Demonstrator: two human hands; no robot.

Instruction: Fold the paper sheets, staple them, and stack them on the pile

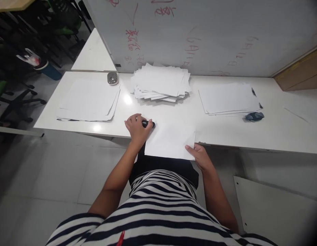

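Note:
My left hand (138, 128) is closed around a small black stapler-like tool (148, 124), of which only a rounded end and part of the body show. The tool lies at the upper left corner of a white sheet of paper (171, 140). This paper overhangs the table's front edge toward my body. My right hand (199, 155) pinches its lower right corner, thumb on top and fingers beneath. Whether it is one sheet or a thin set, I cannot tell.
On the white table (219, 131) lie a left paper pile (89, 99), a tall untidy paper stack (160, 80) and a right paper pile (227, 99). A crumpled dark blue item (254, 117) touches the right pile. A small grey case (112, 78) sits near the whiteboard (212, 20).

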